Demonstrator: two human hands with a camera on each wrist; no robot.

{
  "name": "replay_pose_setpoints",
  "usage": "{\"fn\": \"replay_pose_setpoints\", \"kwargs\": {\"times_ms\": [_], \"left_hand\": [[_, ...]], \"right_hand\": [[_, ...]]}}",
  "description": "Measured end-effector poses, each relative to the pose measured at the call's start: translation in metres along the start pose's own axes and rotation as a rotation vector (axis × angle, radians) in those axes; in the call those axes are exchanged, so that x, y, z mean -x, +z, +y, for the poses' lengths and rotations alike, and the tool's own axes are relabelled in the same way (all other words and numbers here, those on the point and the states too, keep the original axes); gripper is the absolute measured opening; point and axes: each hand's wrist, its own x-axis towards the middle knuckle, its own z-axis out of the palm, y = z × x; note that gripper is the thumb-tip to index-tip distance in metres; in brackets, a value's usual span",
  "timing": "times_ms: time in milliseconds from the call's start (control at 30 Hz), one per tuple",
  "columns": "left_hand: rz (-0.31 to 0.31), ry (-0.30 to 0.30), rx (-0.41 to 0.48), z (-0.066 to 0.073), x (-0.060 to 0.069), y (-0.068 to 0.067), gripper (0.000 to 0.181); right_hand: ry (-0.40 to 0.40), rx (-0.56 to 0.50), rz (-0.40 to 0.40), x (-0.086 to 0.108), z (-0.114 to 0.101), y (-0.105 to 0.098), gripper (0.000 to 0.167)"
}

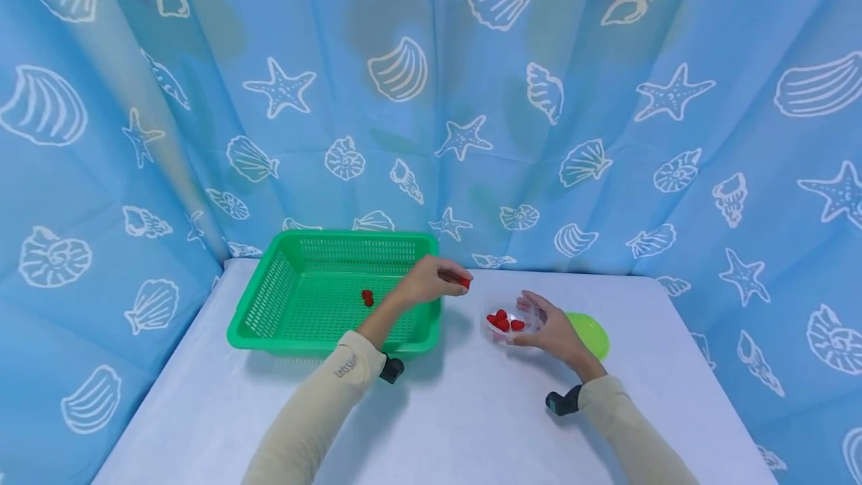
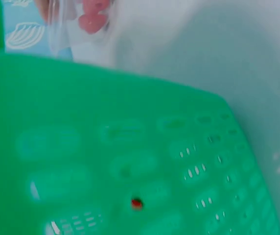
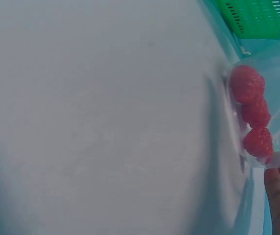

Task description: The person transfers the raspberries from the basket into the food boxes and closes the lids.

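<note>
My left hand (image 1: 427, 281), over the right rim of the green basket (image 1: 269, 341), pinches a small red strawberry (image 1: 465, 283) between thumb and fingers. Two more strawberries (image 1: 367, 297) lie on the basket's floor. To the right, my right hand (image 1: 555, 331) grips a clear plastic container (image 1: 494, 334) from its right side, thumb and fingers around the wall. Several red strawberries (image 1: 501, 324) sit inside it. Through its clear wall, the right wrist view shows strawberries (image 3: 256, 112) at the bottom. The left wrist view holds mostly the basket's wall (image 2: 105, 93); the left hand is out of that picture.
A lime green round lid (image 1: 591, 337) lies on the white tablecloth (image 1: 471, 410), partly behind my right hand. A blue curtain (image 1: 431, 118) with white shell prints hangs close behind the table. The basket's raised walls stand at the left.
</note>
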Motion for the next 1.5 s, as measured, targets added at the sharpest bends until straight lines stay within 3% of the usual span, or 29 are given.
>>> {"fn": "replay_pose_setpoints", "kwargs": {"times_ms": [267, 533, 700, 1000, 1500], "left_hand": [[-0.097, -0.016, -0.014, -0.003, -0.007, 0.016, 0.018], [-0.173, -0.040, -0.197, 0.008, -0.015, 0.035, 0.020], [-0.211, -0.010, -0.276, 0.008, -0.025, 0.050, 0.021], [-0.218, 0.026, -0.380, 0.009, -0.034, 0.072, 0.026], [-0.265, 0.052, -0.524, 0.000, -0.050, 0.093, 0.025]], "right_hand": [[-0.017, 0.030, 0.043, 0.005, 0.000, 0.005, 0.119], [-0.054, -0.019, 0.047, 0.007, 0.006, 0.002, 0.113], [-0.051, -0.040, 0.045, 0.006, 0.008, 0.003, 0.112], [-0.064, -0.044, 0.044, 0.004, 0.005, 0.003, 0.106], [-0.094, -0.062, 0.066, 0.003, 0.005, 0.005, 0.103]]}}
